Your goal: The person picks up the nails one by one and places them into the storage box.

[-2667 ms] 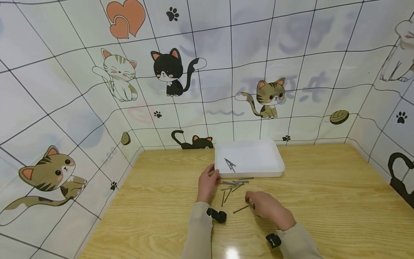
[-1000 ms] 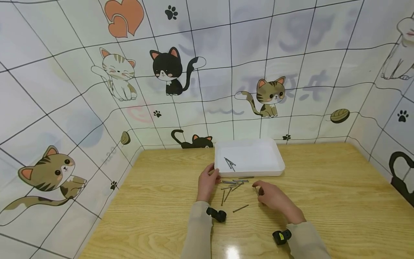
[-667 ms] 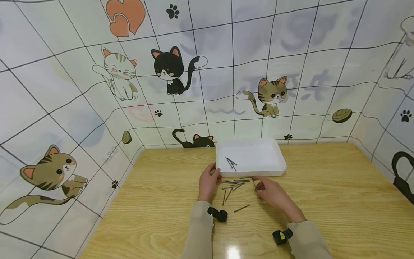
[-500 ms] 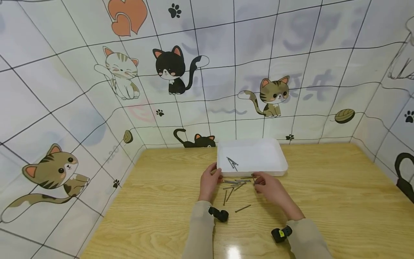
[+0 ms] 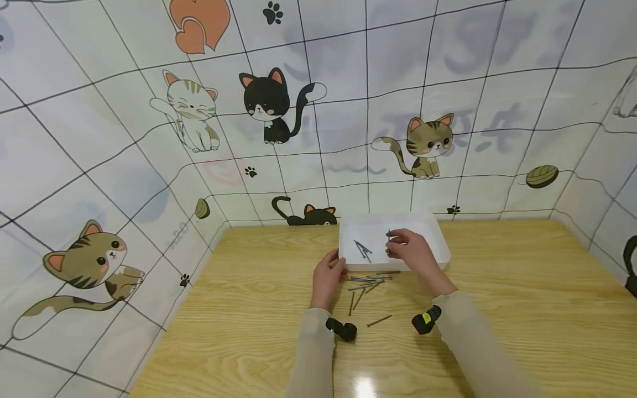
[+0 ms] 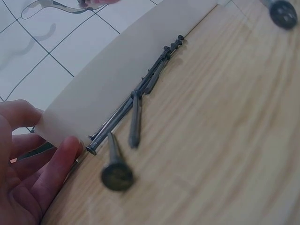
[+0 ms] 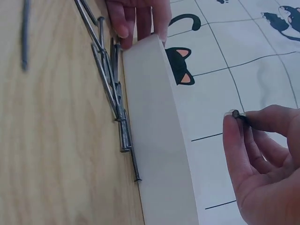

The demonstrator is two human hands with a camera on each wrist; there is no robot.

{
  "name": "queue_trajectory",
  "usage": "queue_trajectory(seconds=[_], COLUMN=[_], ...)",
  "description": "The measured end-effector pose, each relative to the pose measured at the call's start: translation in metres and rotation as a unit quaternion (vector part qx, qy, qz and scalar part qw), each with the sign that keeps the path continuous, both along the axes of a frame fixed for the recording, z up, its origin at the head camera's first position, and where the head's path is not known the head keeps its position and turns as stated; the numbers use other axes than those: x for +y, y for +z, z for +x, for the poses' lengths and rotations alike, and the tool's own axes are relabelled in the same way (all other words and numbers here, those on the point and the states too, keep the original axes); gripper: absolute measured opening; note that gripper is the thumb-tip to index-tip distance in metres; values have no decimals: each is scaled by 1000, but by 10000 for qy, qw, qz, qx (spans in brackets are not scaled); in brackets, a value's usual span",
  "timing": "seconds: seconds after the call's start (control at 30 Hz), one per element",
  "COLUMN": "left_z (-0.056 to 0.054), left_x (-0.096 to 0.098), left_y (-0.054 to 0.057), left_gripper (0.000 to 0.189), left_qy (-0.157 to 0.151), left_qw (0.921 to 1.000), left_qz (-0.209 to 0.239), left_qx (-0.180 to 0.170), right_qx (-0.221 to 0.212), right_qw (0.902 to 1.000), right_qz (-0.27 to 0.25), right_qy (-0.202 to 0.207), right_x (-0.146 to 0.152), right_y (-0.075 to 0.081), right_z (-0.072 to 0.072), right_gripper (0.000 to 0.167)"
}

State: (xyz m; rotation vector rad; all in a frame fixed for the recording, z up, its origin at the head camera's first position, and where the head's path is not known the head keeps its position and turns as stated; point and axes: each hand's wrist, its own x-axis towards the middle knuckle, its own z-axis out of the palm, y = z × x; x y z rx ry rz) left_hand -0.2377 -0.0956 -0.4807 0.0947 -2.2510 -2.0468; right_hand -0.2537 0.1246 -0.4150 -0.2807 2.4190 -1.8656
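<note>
My right hand [image 5: 414, 251] pinches a nail [image 5: 389, 235] between thumb and fingertips, above the white tray [image 5: 368, 266]. The nail stands roughly upright in the head view; in the right wrist view its dark end [image 7: 236, 113] shows at the fingertips. My left hand [image 5: 327, 281] holds the tray's near left corner, with the thumb by the front wall in the left wrist view. A few nails [image 5: 363, 250] lie inside the tray toward its left. Several loose nails [image 5: 367, 281] lie in a bunch along the tray's front wall, some crossing each other.
A single nail [image 5: 380, 320] lies apart on the wooden table [image 5: 239, 320], nearer the person. Behind the tray rises a wall covering [image 5: 343, 132] with a grid and cartoon cats. Each wrist wears a black camera, such as the left one [image 5: 342, 330].
My right hand has picked up a nail from the table, turned it upright and carried it forward over the tray. My left hand stays at the tray corner. The head view has shifted slightly.
</note>
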Motion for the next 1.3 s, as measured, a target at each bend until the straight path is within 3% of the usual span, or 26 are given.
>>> queue_trajectory(seconds=[0.17, 0.3, 0.57, 1.03, 1.13, 1.3], left_z=[11, 15, 11, 7, 2, -6], left_x=[2, 2, 1, 4, 3, 1], left_y=[21, 26, 20, 17, 9, -7], left_gripper=[42, 43, 41, 43, 43, 42], left_qy=[-132, -123, -122, -90, -45, 91], left_qw=[9999, 9999, 9999, 10000, 10000, 9999], left_qz=[3, -81, -4, -32, 44, -83], left_qx=[-17, 15, 65, 28, 24, -50], right_qx=[-423, -697, -1240, -1144, -1055, -707], right_qw=[9990, 9976, 9918, 9861, 9820, 9656], right_qz=[-106, -49, 301, 1150, 1523, 2473], right_qy=[-34, -22, -52, -354, -370, -376], right_x=[1, -2, -13, -17, -19, -23], right_y=[1, -7, -30, -36, -36, -34], right_z=[-25, -44, -69, -76, -79, -81], right_gripper=[37, 37, 34, 34, 31, 23])
